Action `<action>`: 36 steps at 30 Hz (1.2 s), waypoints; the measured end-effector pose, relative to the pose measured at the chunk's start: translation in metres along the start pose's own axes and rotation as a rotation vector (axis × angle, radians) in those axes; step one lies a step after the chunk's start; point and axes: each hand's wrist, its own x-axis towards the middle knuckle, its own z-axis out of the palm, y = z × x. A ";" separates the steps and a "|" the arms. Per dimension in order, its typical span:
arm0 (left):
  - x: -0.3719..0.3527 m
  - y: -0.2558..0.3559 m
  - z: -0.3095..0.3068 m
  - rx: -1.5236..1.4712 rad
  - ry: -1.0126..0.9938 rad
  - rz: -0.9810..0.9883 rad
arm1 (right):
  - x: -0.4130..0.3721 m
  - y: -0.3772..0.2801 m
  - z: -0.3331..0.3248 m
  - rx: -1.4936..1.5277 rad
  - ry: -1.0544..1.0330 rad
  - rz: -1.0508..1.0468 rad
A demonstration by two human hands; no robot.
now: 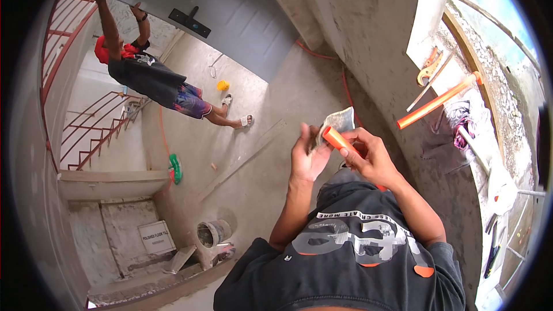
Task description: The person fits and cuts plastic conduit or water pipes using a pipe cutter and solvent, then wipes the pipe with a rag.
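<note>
In front of my chest, my right hand (pixel 370 154) is closed round a short orange pipe (pixel 340 139). My left hand (pixel 311 152), to the left of the pipe, has its thumb raised and its palm turned up. A worn grey sheet or pad (pixel 341 120) lies behind the pipe's end, between the two hands. Its lower part runs down to my left hand's fingers, which it partly hides; whether they grip it is hard to make out.
On the ledge at right lie a long orange pipe (pixel 438 101), an orange cutter (pixel 430 70), cloths and tools. A co-worker (pixel 151 80) stands at a grey door (pixel 242 17). A bucket (pixel 211 233) and a yellow object (pixel 223 85) are on the floor.
</note>
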 end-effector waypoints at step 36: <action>0.045 0.008 -0.011 0.349 0.631 -0.034 | 0.006 0.056 0.016 -0.879 -0.096 0.006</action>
